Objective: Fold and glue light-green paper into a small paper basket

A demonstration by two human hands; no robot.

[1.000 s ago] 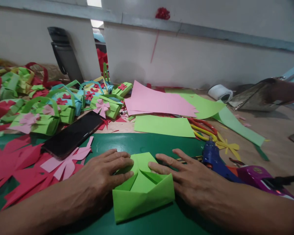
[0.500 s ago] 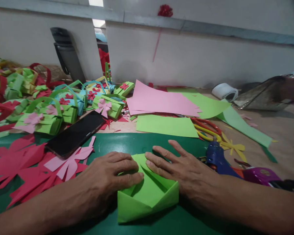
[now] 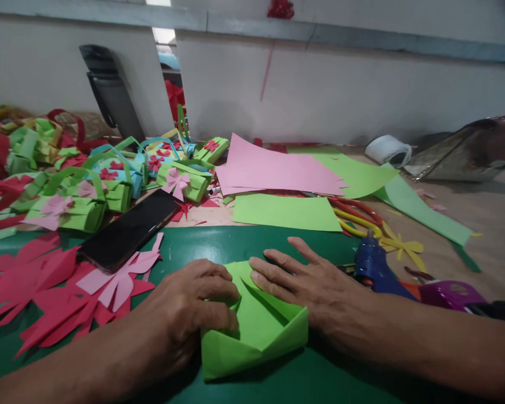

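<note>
A folded green paper (image 3: 252, 322) lies on the green mat (image 3: 219, 241) at the bottom centre, its near edge standing up as a low wall with slanted corners. My left hand (image 3: 193, 308) is at its left side, fingers curled over the left flap, the thumb bent down inside the fold. My right hand (image 3: 315, 280) rests on the far right part of the paper, with its fingers spread and the fingertips on the right flap. The palm side of each hand is hidden.
Red paper flowers (image 3: 29, 275), a pink one (image 3: 122, 275) and a black phone (image 3: 130, 230) lie left. Small paper bags (image 3: 67, 207) and a dark bottle (image 3: 111, 92) stand behind. Pink sheets (image 3: 278, 168) lie beyond. A blue glue gun (image 3: 374, 266) and purple tool (image 3: 454, 294) are right.
My left thumb and fingers have curled further and drawn down slightly into the left side of the paper. My right hand stays nearly in place. The camera view has shifted a little.
</note>
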